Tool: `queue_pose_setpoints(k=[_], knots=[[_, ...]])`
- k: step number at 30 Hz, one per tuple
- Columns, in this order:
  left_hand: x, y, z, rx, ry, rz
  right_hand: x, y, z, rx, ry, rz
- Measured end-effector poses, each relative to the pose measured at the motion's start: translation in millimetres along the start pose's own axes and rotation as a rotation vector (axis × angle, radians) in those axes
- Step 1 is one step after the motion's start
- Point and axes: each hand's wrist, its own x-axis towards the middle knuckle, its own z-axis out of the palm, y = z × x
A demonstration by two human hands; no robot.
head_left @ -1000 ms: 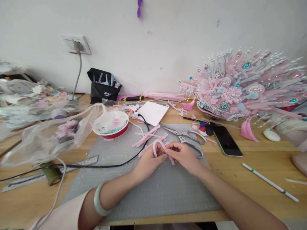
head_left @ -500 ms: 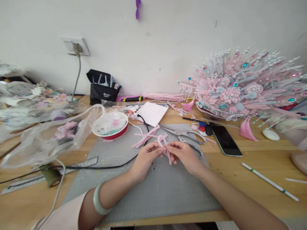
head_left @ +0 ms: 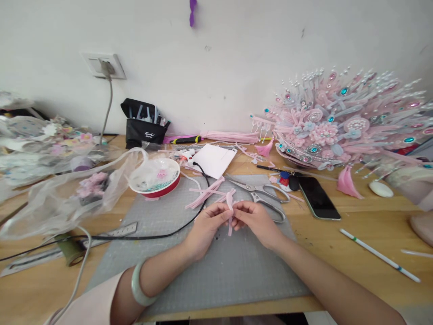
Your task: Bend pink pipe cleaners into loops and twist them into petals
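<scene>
Between my two hands is a bent pink strip (head_left: 230,201), its upper part standing above my fingers and a tail hanging below them. My left hand (head_left: 210,225) pinches it from the left, and my right hand (head_left: 254,221) pinches it from the right, fingertips almost touching. Just beyond my left hand, several loose pink strips (head_left: 204,194) lie crossed on the grey cutting mat (head_left: 216,275). Silver scissors (head_left: 257,189) rest behind my right hand, blades pointing left.
A red-rimmed bowl (head_left: 158,193) of beads and a black cable (head_left: 145,236) lie left. White paper (head_left: 214,159) is behind. To the right are a phone (head_left: 320,197), a white pen (head_left: 379,255) and a large pink beaded headpiece (head_left: 324,122).
The pink strip has turned in my fingers: its open loop now looks narrow, and its tail hangs straighter and further left. Both hands still pinch it.
</scene>
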Motion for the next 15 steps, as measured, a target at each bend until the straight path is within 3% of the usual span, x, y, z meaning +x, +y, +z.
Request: queue_pose_setpoints(k=[15], knots=[[-0.1,0.1,1.3,-0.020,-0.005,0.021,0.4,1.1,1.7,-0.077,-0.001,-0.077]])
